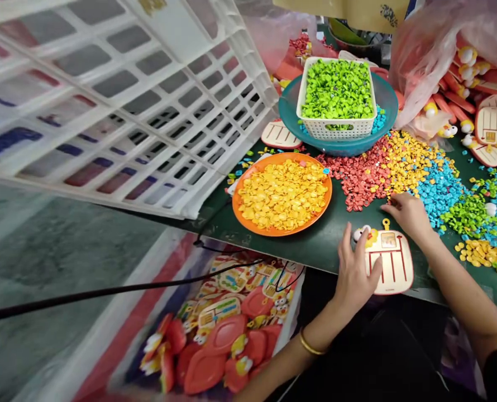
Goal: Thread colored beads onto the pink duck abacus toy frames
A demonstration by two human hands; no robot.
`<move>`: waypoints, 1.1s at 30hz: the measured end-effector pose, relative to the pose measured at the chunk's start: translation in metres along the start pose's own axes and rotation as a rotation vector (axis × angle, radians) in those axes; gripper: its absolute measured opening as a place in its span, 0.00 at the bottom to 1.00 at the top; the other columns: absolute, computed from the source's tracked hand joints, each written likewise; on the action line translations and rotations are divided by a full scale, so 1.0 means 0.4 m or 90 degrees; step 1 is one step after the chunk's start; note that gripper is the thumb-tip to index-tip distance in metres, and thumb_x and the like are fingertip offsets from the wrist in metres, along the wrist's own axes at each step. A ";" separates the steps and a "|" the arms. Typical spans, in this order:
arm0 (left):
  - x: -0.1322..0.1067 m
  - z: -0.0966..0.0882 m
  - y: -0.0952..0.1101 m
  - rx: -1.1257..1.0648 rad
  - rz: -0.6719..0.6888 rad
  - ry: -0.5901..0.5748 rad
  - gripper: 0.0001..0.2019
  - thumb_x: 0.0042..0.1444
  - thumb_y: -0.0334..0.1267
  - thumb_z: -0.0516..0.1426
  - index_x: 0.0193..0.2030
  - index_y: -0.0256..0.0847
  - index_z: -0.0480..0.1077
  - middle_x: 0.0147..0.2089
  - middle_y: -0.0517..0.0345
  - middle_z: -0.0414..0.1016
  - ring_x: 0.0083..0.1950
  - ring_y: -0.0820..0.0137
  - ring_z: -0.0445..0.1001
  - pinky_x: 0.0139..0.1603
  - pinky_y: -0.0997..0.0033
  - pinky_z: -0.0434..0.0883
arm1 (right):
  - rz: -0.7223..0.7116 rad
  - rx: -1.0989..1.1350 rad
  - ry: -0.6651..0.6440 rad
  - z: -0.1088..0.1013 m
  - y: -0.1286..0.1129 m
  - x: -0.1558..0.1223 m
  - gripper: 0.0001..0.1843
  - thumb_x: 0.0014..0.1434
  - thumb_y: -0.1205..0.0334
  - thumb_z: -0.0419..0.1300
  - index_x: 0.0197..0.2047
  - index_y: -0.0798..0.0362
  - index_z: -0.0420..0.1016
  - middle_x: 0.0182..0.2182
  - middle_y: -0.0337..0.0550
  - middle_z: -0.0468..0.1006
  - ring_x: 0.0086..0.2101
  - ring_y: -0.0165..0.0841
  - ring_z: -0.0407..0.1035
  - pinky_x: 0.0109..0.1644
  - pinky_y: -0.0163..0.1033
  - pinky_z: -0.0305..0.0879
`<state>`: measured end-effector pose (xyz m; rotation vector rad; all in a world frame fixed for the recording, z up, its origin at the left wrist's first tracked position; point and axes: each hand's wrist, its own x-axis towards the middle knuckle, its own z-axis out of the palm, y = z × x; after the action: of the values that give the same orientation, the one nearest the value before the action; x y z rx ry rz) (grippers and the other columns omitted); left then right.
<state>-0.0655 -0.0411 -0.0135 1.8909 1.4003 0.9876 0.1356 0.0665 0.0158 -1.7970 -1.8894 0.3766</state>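
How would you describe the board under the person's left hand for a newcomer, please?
On the green table, find the orange plate of yellow pieces. Right of it, at the near edge, a cream board with red slots lies under the left hand. It alone has a hand on it.

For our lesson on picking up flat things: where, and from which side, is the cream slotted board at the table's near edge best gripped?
Probably its lower edge, from the near side. The cream board lies flat on the table, but that edge seems to reach the table's rim, leaving room to slip under it. The left hand covers its left part.
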 end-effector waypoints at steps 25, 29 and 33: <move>0.018 0.010 -0.030 0.104 0.242 -0.232 0.46 0.66 0.50 0.53 0.76 0.31 0.26 0.77 0.33 0.39 0.78 0.51 0.36 0.74 0.42 0.50 | -0.143 0.187 0.007 0.027 -0.053 -0.227 0.16 0.67 0.66 0.51 0.43 0.45 0.80 0.40 0.46 0.79 0.42 0.37 0.74 0.47 0.43 0.72; 0.019 0.012 -0.036 0.107 0.268 -0.238 0.39 0.65 0.49 0.54 0.75 0.31 0.43 0.76 0.33 0.45 0.78 0.49 0.37 0.74 0.40 0.52 | -0.057 0.072 -0.012 0.075 -0.127 -0.031 0.08 0.63 0.60 0.60 0.37 0.51 0.80 0.35 0.48 0.79 0.38 0.38 0.73 0.44 0.42 0.69; 0.011 0.018 -0.041 0.070 0.296 -0.144 0.32 0.64 0.45 0.56 0.70 0.31 0.56 0.71 0.35 0.59 0.77 0.49 0.44 0.71 0.38 0.58 | -0.048 -0.118 -0.189 0.072 -0.158 0.052 0.09 0.62 0.68 0.59 0.31 0.55 0.80 0.33 0.51 0.80 0.36 0.38 0.74 0.42 0.40 0.66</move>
<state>-0.0672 -0.0324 -0.0296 2.3914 0.9186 0.8765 0.0669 0.0853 0.0284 -1.8643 -2.2544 0.4766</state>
